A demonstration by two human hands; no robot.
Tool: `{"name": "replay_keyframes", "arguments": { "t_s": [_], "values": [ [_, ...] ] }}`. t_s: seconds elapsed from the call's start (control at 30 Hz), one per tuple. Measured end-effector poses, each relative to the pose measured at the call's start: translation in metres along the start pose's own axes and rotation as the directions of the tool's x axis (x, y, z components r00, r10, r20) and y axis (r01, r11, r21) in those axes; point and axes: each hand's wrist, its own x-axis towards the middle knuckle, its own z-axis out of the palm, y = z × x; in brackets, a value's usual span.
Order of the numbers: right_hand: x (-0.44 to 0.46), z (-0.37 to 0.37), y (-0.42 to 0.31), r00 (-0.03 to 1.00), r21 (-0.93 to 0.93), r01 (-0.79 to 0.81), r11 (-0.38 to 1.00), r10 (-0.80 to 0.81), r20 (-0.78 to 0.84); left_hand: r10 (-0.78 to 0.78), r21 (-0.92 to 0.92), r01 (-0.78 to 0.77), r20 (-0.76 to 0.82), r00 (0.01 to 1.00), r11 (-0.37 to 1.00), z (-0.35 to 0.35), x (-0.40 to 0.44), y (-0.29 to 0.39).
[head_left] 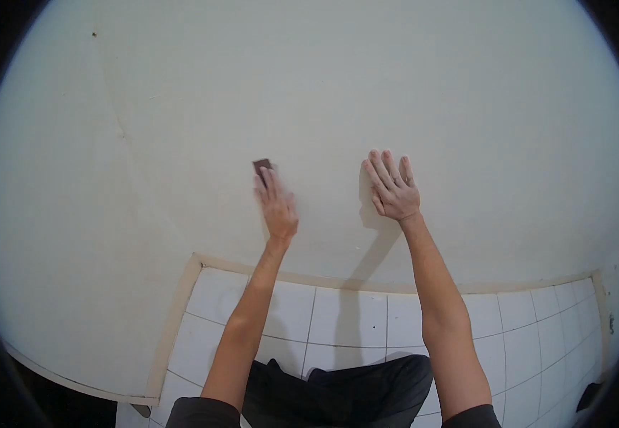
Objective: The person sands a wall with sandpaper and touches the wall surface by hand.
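Left hand (278, 210), blurred, reaches up a broad off-white painted wall (323, 85). It holds a small, flat, dark brown rectangular block (262, 165) there under outstretched fingers; whether the edges are pinched too, I cannot tell, nor the block's material.

The block lies at the far end of the hand, slightly left of its centre line, its outer end showing beyond the fingertips. Long axis seems to run near to far, roughly with the fingers, leaning a little left; the covered part makes this a judgement.

Right hand (397, 196) is well apart to the right, empty, fingers extended and slightly fanned, laid against the wall. Left hand is plainly the nearer to the block, touching it.

Nearer the person: a narrow beige border strip (309, 279) at the wall's foot, then white square floor tiles (346, 314), dark-clothed legs (359, 392) over them.
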Motion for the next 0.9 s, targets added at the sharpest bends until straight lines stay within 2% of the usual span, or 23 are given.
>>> {"name": "replay_keyframes", "arguments": {
  "t_s": [0.07,0.1,0.17,0.27,0.3,0.37,0.4,0.43,0.53,0.6,0.67,0.77,0.87,0.9],
  "values": [
    [-0.001,0.002,-0.001,1.000,0.006,-0.001,1.000,0.001,0.011,0.083,-0.057,-0.077,0.118,0.990,0.995,0.004,-0.026,0.007],
    [-0.002,0.004,-0.002,1.000,0.004,-0.001,1.000,0.001,0.015,0.173,-0.074,-0.160,0.226,0.959,0.984,0.007,-0.030,0.009],
    [-0.001,0.006,0.001,1.000,-0.003,0.002,1.000,-0.002,0.012,0.345,-0.134,-0.318,0.412,0.843,0.939,0.012,-0.029,0.017],
    [-0.002,0.005,0.001,1.000,-0.006,0.004,1.000,-0.004,0.009,0.465,-0.001,-0.529,0.478,0.745,0.849,0.019,0.008,0.027],
    [-0.002,0.005,0.001,1.000,-0.004,0.004,1.000,-0.004,0.009,0.418,-0.056,-0.458,0.520,0.745,0.887,0.011,0.025,0.035],
    [-0.001,0.006,0.000,1.000,-0.007,0.004,1.000,-0.004,0.008,0.270,0.052,-0.299,0.306,0.913,0.953,0.007,0.038,0.034],
    [-0.001,0.007,0.000,1.000,-0.011,0.005,1.000,-0.005,0.007,0.187,0.088,-0.206,0.187,0.964,0.975,0.006,0.040,0.033],
    [-0.001,0.006,0.000,1.000,-0.016,0.006,1.000,-0.006,0.004,0.024,-0.026,-0.022,0.071,0.997,0.999,0.003,0.037,0.036],
    [0.002,0.007,0.000,0.999,-0.003,0.010,1.000,-0.010,0.034,-0.162,-0.075,0.157,-0.065,0.985,0.985,0.012,-0.007,0.018],
    [0.001,0.007,-0.002,1.000,-0.007,0.010,1.000,-0.010,0.028,-0.013,-0.052,0.019,0.115,0.993,0.998,0.013,-0.040,0.008],
    [0.001,0.007,0.000,1.000,-0.008,0.009,1.000,-0.009,0.026,0.138,-0.059,-0.127,0.260,0.956,0.990,0.012,-0.048,0.017],
    [-0.001,0.006,0.002,0.999,-0.008,0.012,1.000,-0.012,0.032,0.432,-0.070,-0.458,0.479,0.764,0.886,0.019,-0.013,0.028],
    [-0.003,0.006,0.002,1.000,-0.036,0.017,0.999,-0.016,0.019,0.529,-0.004,-0.569,0.373,0.762,0.822,0.020,0.046,0.044],
    [-0.002,0.006,0.002,1.000,-0.039,0.018,0.999,-0.018,0.013,0.496,0.025,-0.531,0.321,0.807,0.847,0.020,0.058,0.045]
  ]
}}
